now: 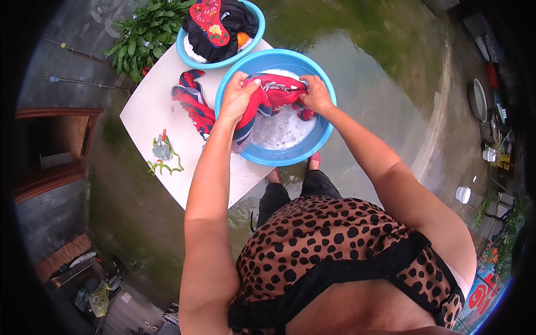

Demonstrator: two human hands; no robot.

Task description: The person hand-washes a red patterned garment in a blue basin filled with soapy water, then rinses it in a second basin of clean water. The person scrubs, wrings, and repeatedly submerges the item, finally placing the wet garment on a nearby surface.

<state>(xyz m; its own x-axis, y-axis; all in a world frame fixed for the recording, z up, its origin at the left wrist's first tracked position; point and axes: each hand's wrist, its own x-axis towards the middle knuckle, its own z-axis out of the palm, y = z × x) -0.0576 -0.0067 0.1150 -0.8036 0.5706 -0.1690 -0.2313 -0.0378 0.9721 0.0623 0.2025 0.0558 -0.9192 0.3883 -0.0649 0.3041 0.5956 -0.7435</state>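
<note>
My left hand (238, 97) and my right hand (317, 94) grip a wet red and navy garment with white lettering (278, 93). It is stretched between them over a blue plastic basin (274, 160), and part of it hangs at the basin's left rim. Sudsy water (280, 132) lies in the basin. A red and navy striped cloth piece (194, 106) lies on the white tabletop (146, 100) left of the basin; whether it joins the held garment is hidden by my left arm.
Behind stands a second blue basin (209, 66) with dark clothes and a red flowered insole-shaped item (211, 23). Green peppers (169, 168) and a small grey-green cloth (162, 151) lie on the tabletop. A leafy plant (142, 39) borders it. The concrete floor (356, 79) looks wet.
</note>
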